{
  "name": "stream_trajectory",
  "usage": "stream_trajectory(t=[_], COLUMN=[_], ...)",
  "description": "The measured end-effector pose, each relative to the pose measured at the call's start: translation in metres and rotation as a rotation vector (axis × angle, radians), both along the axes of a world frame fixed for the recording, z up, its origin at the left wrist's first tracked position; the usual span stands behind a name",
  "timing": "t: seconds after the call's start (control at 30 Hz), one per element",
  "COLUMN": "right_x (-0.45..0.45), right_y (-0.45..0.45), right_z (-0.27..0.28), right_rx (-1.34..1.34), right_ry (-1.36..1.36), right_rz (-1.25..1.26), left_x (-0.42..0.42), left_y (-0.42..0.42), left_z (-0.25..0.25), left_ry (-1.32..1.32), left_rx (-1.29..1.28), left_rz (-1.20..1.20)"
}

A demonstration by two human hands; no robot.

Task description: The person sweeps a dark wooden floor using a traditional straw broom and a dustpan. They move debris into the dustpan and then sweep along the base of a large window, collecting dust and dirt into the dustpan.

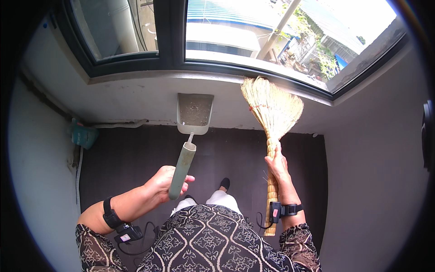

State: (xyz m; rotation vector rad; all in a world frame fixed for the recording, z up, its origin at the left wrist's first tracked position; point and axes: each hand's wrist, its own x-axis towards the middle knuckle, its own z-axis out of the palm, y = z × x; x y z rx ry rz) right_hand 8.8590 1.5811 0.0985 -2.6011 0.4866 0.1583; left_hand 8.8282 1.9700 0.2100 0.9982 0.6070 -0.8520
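My left hand is closed around the pale green handle of a dustpan. Its tray, raised in front of the wall below the window, holds grey dust and small bits of debris. In my right hand is the bound handle of a straw broom. The broom is held with its bristles upward, and their tips overlap the window sill; whether they touch it I cannot tell. Red stitching crosses the bristles. My palm is partly hidden by each handle.
A window with a dark frame spans the far wall above a pale sill. At the left wall sits a teal container beside a pipe. Grey walls stand on both sides of the dark floor. Feet in dark shoes show below.
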Motion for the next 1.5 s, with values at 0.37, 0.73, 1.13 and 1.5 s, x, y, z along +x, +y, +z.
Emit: stream_trajectory(t=[0.37, 0.73, 1.13, 1.5], right_x=[-0.019, -0.035, -0.008, -0.025], right_y=[0.071, 0.084, 0.069, 0.062], right_z=[0.016, 0.031, 0.029, 0.063], right_rx=[0.116, 0.063, 0.056, 0.162], right_ry=[0.078, 0.107, 0.122, 0.125], right_rz=[0.183, 0.308, 0.305, 0.301], left_x=[-0.008, -0.009, -0.015, -0.021], left_y=[0.006, 0.004, 0.009, 0.009], left_z=[-0.006, -0.003, -0.01, -0.013], left_ry=[-0.032, -0.031, -0.032, -0.027], left_rx=[-0.025, 0.009, -0.002, 0.01], left_rz=[-0.001, 0.041, 0.003, 0.033])
